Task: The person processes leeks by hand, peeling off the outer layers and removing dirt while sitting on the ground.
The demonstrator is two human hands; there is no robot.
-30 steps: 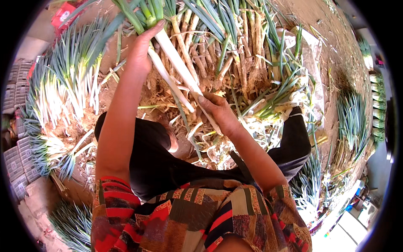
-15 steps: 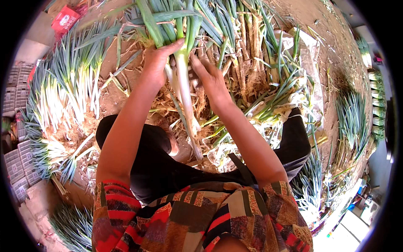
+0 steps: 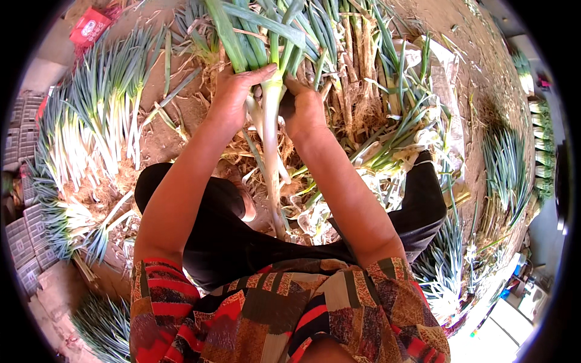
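A thick green onion (image 3: 270, 130) hangs upright in front of me, its white stem and brownish root end pointing down between my knees. My left hand (image 3: 233, 97) is closed round it where the green leaves (image 3: 233, 42) begin, thumb lying across the front. On the other side, my right hand (image 3: 304, 109) is curled against the base of the leaves; its fingertips are partly hidden behind them. A thinner white stalk (image 3: 254, 115) shows beside the main stem. Just beyond my hands lies a pile of untrimmed green onions (image 3: 360, 60) with dry brown skins and roots.
Cleaned green onions (image 3: 100, 127) lie in a row at my left. Peeled leaves and skins (image 3: 393, 151) heap up on the right. More bunches (image 3: 507, 175) lie at far right. Grey crates (image 3: 24, 242) and a red box (image 3: 91, 27) stand along the left edge.
The green onion has shifted slightly and hangs straighter. My right hand has moved in from beside the stem and curled its fingers at the leaf base. My left hand keeps its hold.
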